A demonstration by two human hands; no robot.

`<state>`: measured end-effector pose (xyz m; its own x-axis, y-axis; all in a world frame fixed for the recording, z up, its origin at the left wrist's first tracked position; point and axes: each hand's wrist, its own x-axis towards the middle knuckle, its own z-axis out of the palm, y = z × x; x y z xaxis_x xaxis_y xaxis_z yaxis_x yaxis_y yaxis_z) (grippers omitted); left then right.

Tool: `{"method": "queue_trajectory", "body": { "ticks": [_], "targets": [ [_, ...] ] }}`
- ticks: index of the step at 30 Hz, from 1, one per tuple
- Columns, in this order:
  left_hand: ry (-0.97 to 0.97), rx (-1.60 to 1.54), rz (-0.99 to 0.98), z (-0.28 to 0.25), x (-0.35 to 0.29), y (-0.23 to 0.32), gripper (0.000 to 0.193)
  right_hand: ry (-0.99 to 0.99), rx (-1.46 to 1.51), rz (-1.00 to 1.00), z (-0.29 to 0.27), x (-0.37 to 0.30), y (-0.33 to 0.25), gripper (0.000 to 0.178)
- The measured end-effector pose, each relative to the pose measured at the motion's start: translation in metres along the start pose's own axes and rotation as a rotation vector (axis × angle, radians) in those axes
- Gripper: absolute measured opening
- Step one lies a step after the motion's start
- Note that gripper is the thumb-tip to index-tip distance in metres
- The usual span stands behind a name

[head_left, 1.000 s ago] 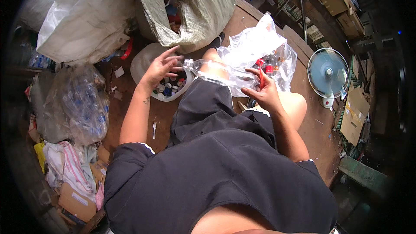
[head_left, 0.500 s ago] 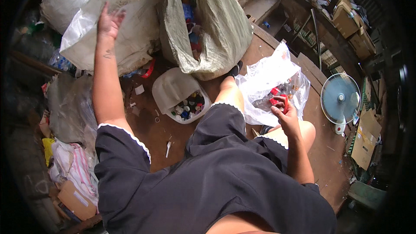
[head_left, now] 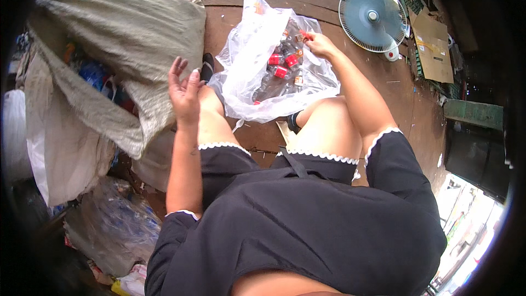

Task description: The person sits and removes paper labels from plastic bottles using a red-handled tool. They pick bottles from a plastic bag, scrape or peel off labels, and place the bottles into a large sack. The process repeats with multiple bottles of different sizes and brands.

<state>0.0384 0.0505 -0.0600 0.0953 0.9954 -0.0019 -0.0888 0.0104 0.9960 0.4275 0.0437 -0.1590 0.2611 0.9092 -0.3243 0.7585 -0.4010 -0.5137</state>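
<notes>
Biggest first: the grey-green woven sack (head_left: 126, 27) slumps on my left, its mouth gaping on blue and mixed plastic pieces. Next up, the clear plastic bag (head_left: 235, 49), spread on the brown floor (head_left: 402, 109) just past my 2 bare legs (head_left: 323, 126). Off to the right, the round fan (head_left: 372, 16) stands near a piece of cardboard (head_left: 433, 44).

Now the arms! My right arm (head_left: 364, 90) stretches well forward, elbow nearly straight, slanting inward to the bag's right side. My left forearm (head_left: 185, 170) points almost straight ahead, rising beside the sack.

On to the hands: my left hand (head_left: 185, 90) hangs in the air near the sack's edge, fingers apart and loosely bent (empty, thumb raised beside them). My right hand (head_left: 320, 45) is over the far right part of the bag, fingers drawn in narrow around something.

Smaller now: the bottles (head_left: 280, 72) lie inside the bag in a loose heap, at least 3 with red labels. And smallest, a red object (head_left: 307, 35), pinched at my right fingertips; its full shape I can't make out.
</notes>
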Motion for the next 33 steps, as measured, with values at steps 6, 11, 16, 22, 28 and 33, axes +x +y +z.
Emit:
{"method": "queue_trajectory", "body": {
  "ticks": [6, 11, 16, 22, 28, 33],
  "targets": [
    [0.121, -0.084, -0.233, 0.062, 0.006, -0.101, 0.051, -0.161, -0.278, 0.318, 0.067, 0.051, 0.054, 0.037],
    [-0.007, 0.037, -0.348, 0.055, 0.021, -0.14, 0.056, -0.278, -0.192, 0.395, 0.155, 0.069, 0.092, 0.053],
    [-0.005, 0.068, -0.573, 0.05, 0.038, -0.138, 0.061, -0.357, -0.145, 0.47, 0.216, 0.095, 0.103, 0.057],
    [-0.031, 0.02, -0.678, 0.052, 0.049, -0.141, 0.063, -0.265, -0.213, 0.53, 0.277, 0.086, 0.132, 0.064],
    [-0.059, 0.101, -0.742, 0.052, 0.043, -0.148, 0.061, -0.009, 0.328, 0.884, 0.28, 0.039, 0.113, 0.062],
    [-0.123, 0.05, -0.738, 0.06, 0.029, -0.162, 0.062, -0.426, 1.996, 0.723, 0.194, 0.013, 0.013, 0.041]
  ]
}}
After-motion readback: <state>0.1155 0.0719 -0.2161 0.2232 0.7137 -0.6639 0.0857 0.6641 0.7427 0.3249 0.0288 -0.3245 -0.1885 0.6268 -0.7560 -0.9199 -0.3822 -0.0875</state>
